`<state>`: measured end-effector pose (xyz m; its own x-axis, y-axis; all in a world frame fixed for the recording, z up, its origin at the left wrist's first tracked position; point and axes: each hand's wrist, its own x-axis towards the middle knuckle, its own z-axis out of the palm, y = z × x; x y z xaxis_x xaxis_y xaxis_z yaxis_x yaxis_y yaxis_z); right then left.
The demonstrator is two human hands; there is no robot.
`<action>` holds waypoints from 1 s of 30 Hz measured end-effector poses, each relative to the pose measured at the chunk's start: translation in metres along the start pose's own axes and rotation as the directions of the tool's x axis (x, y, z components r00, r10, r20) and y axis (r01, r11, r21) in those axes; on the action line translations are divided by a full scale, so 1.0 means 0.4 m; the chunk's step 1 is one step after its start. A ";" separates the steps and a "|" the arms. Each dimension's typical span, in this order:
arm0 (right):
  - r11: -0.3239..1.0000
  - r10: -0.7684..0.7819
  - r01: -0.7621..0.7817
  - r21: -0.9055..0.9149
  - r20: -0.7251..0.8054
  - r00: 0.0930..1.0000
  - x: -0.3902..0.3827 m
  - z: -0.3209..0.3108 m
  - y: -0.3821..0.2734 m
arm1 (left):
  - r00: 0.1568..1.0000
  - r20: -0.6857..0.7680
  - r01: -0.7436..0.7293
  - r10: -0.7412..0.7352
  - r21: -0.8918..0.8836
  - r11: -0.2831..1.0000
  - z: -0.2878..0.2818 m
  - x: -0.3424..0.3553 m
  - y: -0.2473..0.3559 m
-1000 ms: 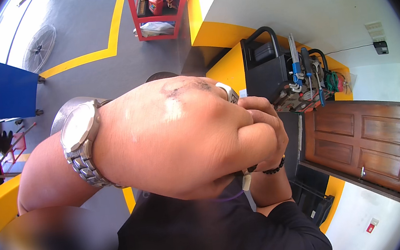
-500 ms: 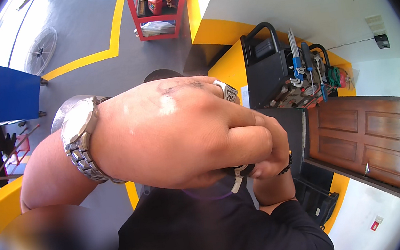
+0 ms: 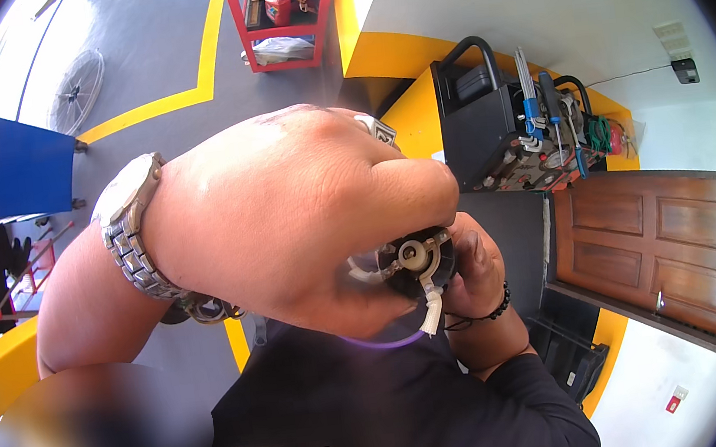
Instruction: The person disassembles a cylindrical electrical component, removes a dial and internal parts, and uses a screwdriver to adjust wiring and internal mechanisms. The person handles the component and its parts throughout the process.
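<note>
My left hand (image 3: 303, 203), with a steel watch and a ring, reaches across in front with its fingers curled. Between its thumb and fingers is a small round black part (image 3: 414, 257) with a pale round centre, metal strips and a short whitish tab sticking out below. My right hand (image 3: 477, 272), wearing a black bead bracelet, grips the same part from the far right side, its thumb against the edge. Most of its fingers are hidden behind the part and my left hand. Partly covered by my left wrist is a shiny metal thing (image 3: 201, 310) whose kind I cannot make out.
A black tool cart (image 3: 487, 123) holding hex keys and screwdrivers stands at the right, near a brown wooden door (image 3: 649, 254). Farther off are a red shelf trolley (image 3: 322, 44), a blue cabinet (image 3: 20, 167) on casters and a round fan (image 3: 78, 91).
My left hand has shifted left and turned a little, drawing its fingers back. The round black part and my right thumb, mostly covered before, now show.
</note>
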<state>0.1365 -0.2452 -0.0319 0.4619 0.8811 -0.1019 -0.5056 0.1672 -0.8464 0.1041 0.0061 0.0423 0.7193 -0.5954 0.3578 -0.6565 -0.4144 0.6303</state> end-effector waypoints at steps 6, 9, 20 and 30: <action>0.987 -0.081 0.082 0.136 -0.014 0.997 -0.002 0.025 0.017 | 1.000 0.024 0.009 -0.009 0.003 1.000 -0.008 -0.004 0.003; 0.947 -0.317 0.312 -0.070 -0.067 0.946 0.009 0.030 0.032 | 1.000 -0.004 -0.004 0.004 -0.048 0.999 -0.005 -0.005 0.001; 0.054 -0.675 0.565 -0.823 0.387 0.628 0.051 -0.022 -0.003 | 0.989 -0.096 -0.121 0.114 -0.069 0.990 0.016 0.003 0.008; -0.213 -0.675 0.486 -0.847 0.488 0.554 0.031 -0.021 -0.006 | 0.988 -0.097 -0.115 0.118 0.038 0.993 0.015 -0.003 0.010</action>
<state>0.1494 -0.2381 -0.0357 0.2417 0.5908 0.7698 0.9500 0.0176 -0.3118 0.0993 0.0010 0.0403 0.6554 -0.5708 0.4945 -0.7429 -0.3695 0.5581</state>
